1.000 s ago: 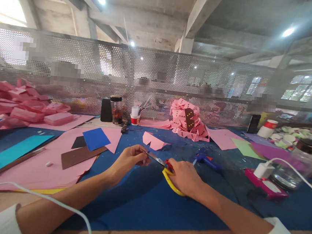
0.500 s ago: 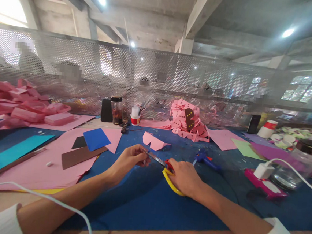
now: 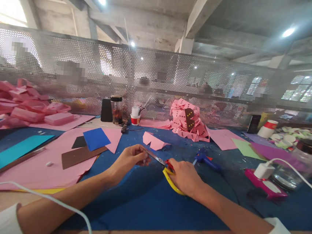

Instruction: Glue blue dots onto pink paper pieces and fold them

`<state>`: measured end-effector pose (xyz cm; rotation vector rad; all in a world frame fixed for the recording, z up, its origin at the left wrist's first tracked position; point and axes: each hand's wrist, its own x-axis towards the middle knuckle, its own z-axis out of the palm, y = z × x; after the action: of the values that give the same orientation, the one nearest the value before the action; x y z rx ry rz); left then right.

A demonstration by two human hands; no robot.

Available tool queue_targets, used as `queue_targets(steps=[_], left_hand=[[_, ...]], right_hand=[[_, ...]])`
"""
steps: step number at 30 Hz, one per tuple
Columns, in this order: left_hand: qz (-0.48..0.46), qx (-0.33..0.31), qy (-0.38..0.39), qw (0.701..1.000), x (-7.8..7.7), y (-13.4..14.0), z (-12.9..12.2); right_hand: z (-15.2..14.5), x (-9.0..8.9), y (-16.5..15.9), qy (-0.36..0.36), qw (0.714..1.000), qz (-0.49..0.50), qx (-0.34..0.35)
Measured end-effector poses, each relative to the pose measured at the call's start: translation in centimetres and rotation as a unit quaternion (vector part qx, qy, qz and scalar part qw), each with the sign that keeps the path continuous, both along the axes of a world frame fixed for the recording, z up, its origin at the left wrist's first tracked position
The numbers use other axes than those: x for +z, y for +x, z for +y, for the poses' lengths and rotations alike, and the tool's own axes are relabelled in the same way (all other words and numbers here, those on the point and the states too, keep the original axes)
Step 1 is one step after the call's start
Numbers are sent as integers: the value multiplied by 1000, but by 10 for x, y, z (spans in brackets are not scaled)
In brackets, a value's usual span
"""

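My right hand (image 3: 185,175) is closed round the yellow and red handles of a pair of scissors (image 3: 172,183). The blades point left and reach the fingertips of my left hand (image 3: 133,159). That hand's thumb and fingers are pinched together at the blade tips; whatever lies between them is too small to make out. Just beyond both hands a folded pink paper piece (image 3: 156,142) rests on the blue table mat (image 3: 136,210). A blue glue gun (image 3: 207,160) lies to the right of the scissors.
Pink sheets (image 3: 38,161) with blue, brown and black pieces spread at left, near a pink paper pile (image 3: 27,101). A dotted pink paper heap (image 3: 182,116) stands at the back. On the right are a glass jar (image 3: 291,170) and a white charger (image 3: 263,170) on a pink block.
Both hands and the scissors stay almost in the same place, with only a very slight shift at the blades. Blurred figures behind the mesh have moved a little.
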<state>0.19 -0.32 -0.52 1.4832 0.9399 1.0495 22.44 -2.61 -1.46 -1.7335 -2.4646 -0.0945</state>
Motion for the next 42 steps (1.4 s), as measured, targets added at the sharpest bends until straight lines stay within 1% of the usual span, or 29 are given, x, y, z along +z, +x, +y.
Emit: queue_targets(steps=[4,13,20,27,34,42], left_hand=[[-3,-2,-3,1000,0,0,1],[-27,-10,-30,999,-1,-2,1],[-48,-11,-64,997,0,-2,0],[-75,-25,-97,992,1,-3,0],[-83,-26,-109,990,5,-2,-2],[-109,-39,-111,987,1,-4,2]], right_hand=[[0,1,0,-4,1000,-1,-6],[2,1,0,-1,999,32,-9],[3,2,1,-18,999,36,-16],[4,0,1,-7,999,37,-10],[5,-3,1,1,999,33,-8],[5,-3,1,9,999,36,-7]])
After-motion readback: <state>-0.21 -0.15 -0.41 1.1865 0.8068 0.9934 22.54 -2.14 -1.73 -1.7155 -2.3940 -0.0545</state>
